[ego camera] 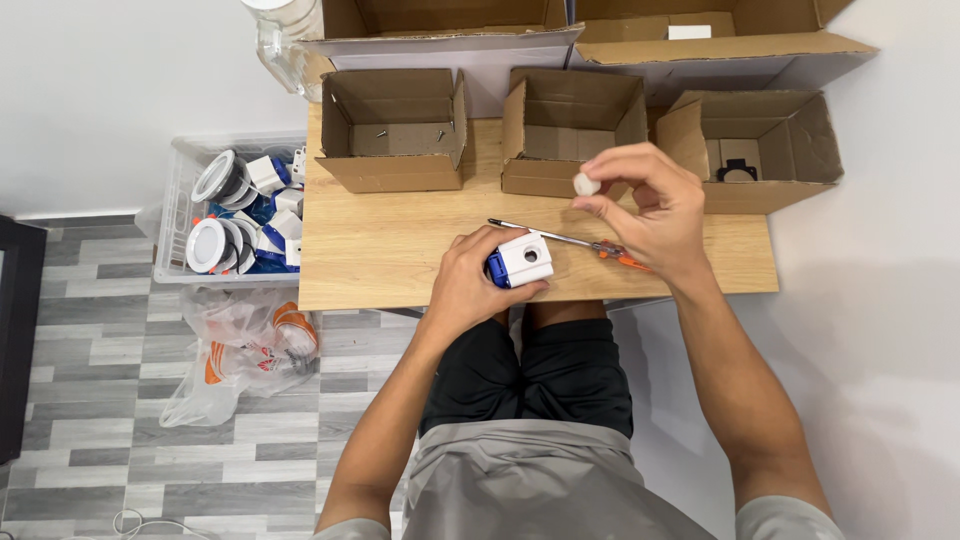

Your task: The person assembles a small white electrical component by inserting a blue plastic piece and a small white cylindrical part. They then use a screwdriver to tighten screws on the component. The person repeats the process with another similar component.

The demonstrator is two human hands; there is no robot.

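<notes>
My left hand [478, 275] grips a small white and blue box-shaped part [520, 260] with a round hole in its face, resting it on the wooden table [380, 260] near the front edge. My right hand [650, 205] is raised a little above the table and pinches a small white round piece [586, 184] between thumb and fingertips. A thin screwdriver [575, 240] with an orange handle lies on the table under my right hand, its metal shaft pointing left.
Three open cardboard boxes [395, 130] [565, 130] [765, 145] stand along the table's back, with larger boxes [450, 30] behind. A clear plastic bin [175, 200] of round white lamp parts sits on the floor at left, a plastic bag [250, 350] below it.
</notes>
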